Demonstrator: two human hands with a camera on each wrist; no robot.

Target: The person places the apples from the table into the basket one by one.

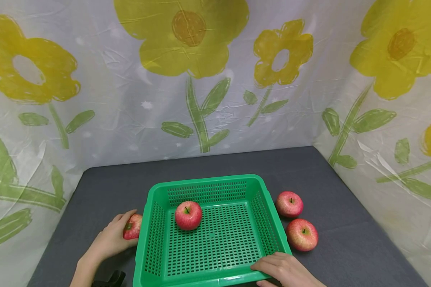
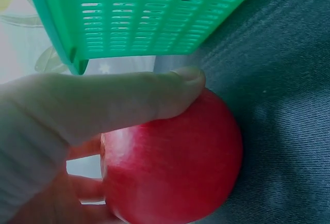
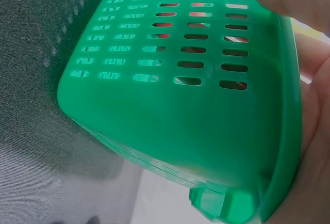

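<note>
In the head view a green plastic basket (image 1: 212,243) stands on the dark table, with one red apple (image 1: 188,215) inside toward its left. My left hand (image 1: 109,239) grips another apple (image 1: 133,227) just outside the basket's left wall. The left wrist view shows the thumb (image 2: 154,97) over that apple (image 2: 175,162), which appears to rest on the cloth. At the basket's near right corner, my right hand (image 1: 281,268) holds the rim, fingers over the inside and thumb outside. Seen from the right wrist, the basket wall (image 3: 154,110) fills most of the view.
Two more apples, one farther back (image 1: 289,204) and one nearer (image 1: 302,234), lie beside the basket's right wall. A dark cloth covers the table (image 1: 348,223). Pale curtains (image 1: 129,99) with yellow flowers hang behind and at both sides.
</note>
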